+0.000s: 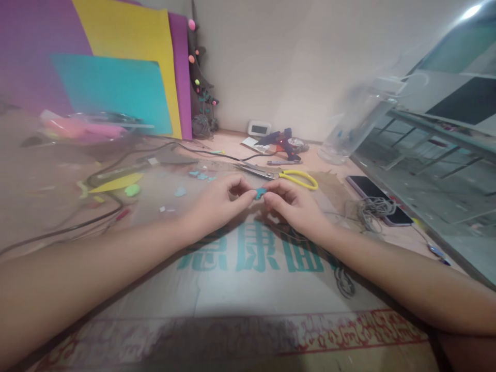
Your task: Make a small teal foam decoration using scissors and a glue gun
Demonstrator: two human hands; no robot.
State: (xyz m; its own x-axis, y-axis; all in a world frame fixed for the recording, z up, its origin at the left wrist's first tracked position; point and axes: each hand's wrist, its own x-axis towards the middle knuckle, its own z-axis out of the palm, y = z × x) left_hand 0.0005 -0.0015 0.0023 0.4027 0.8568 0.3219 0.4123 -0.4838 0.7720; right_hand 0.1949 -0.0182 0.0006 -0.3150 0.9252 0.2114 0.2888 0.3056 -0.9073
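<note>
A small teal cut-out piece, foam or felt by its look, is held up between both hands above the printed cardboard sheet. The thumb and forefinger of my left hand pinch its left side. On its right side, the fingertips of my right hand pinch it too. Its exact shape is partly covered by the fingers. Just behind my right hand lie scissors with yellow handles, blades pointing left. Several teal scraps rest beyond my left wrist.
A glue gun with a red light lies at the back by a white digital clock. Coloured sheets lean at back left. A black cable crosses the left side. At right are a phone, coiled wire and a clear jug.
</note>
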